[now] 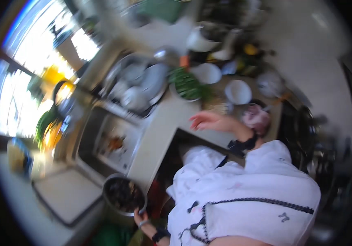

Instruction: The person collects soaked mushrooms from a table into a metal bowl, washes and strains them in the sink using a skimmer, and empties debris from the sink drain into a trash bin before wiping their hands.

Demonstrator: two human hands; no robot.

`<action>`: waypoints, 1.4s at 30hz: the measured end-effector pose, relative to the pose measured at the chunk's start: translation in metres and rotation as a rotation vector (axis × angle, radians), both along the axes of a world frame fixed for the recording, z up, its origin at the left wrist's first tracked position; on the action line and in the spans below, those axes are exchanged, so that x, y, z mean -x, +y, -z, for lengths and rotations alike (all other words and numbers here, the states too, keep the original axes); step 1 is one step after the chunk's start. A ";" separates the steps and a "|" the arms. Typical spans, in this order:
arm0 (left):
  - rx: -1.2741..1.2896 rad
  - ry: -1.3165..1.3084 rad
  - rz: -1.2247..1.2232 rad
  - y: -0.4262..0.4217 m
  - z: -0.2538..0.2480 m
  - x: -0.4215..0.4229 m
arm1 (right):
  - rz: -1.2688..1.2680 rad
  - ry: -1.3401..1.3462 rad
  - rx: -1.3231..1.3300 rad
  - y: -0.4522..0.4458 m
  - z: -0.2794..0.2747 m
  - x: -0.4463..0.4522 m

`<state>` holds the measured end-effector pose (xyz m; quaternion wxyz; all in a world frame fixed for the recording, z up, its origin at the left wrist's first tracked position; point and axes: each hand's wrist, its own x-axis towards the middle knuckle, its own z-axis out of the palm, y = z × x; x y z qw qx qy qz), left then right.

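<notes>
My left hand grips the rim of a round metal bowl with dark, lumpy contents, too blurred to name. The bowl is beside the front corner of the sink, near the cutting board. My right hand is over the counter's front edge, its fingers loosely stretched and holding nothing. Close beyond it are a bowl of green leafy vegetables and a white bowl. Pinkish raw meat lies in a dish by my right forearm.
Orange-brown scraps lie in the sink. A rack of washed dishes stands beside it. To the left are a light cutting board and a window with plants. The stove is on the right. The picture is blurred.
</notes>
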<state>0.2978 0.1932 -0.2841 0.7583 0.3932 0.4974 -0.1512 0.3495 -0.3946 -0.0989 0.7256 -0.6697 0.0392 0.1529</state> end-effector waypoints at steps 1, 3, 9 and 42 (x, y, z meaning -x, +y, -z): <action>0.037 -0.060 0.016 0.010 0.010 0.000 | -0.058 0.005 0.010 -0.001 -0.004 0.012; 0.047 -0.073 -0.012 -0.006 -0.013 -0.007 | -0.145 0.038 0.002 -0.010 -0.012 0.043; -0.484 0.059 0.038 0.015 -0.061 -0.006 | 0.199 0.188 0.056 -0.086 -0.052 0.164; -0.898 -1.154 1.261 -0.367 -0.196 0.027 | -0.385 -0.022 1.379 -0.339 0.068 0.286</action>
